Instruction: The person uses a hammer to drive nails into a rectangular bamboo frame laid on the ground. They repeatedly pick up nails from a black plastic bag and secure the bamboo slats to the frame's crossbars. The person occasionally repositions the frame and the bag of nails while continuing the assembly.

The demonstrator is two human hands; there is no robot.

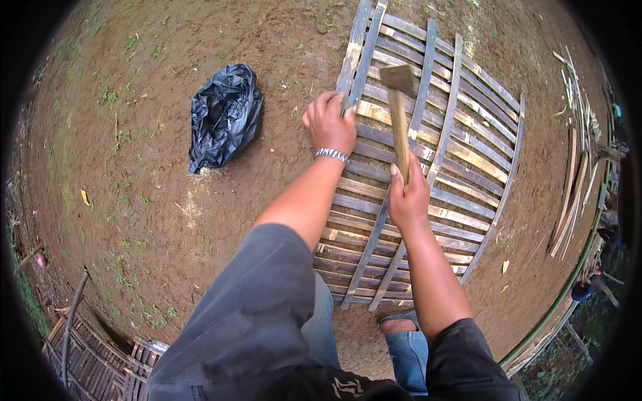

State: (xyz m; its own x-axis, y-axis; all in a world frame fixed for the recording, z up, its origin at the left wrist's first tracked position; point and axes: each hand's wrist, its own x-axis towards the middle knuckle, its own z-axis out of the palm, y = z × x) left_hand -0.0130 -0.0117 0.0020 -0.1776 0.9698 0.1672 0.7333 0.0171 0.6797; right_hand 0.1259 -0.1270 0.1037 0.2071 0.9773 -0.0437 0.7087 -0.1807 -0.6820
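Observation:
On the ground before me lies a slatted panel (447,159) of split bamboo or wood, its many cross slats joined to several long strips. My left hand (331,125), with a patterned band on the wrist, is closed around a long strip (352,57) at the panel's left edge. Whether a nail is between its fingers cannot be seen. In my right hand (409,195) is a hammer (398,123), gripped low on its wooden handle. The hammer's rusty, blocky head is raised over the panel's upper part, pointing away from me.
A crumpled black plastic bag (226,117) lies open on the bare soil to the left. Loose thin strips (570,187) lie at the far right, beside a long green pole (568,291). Another slatted structure (90,357) stands at the lower left. My sandalled foot (398,322) is by the panel's near edge.

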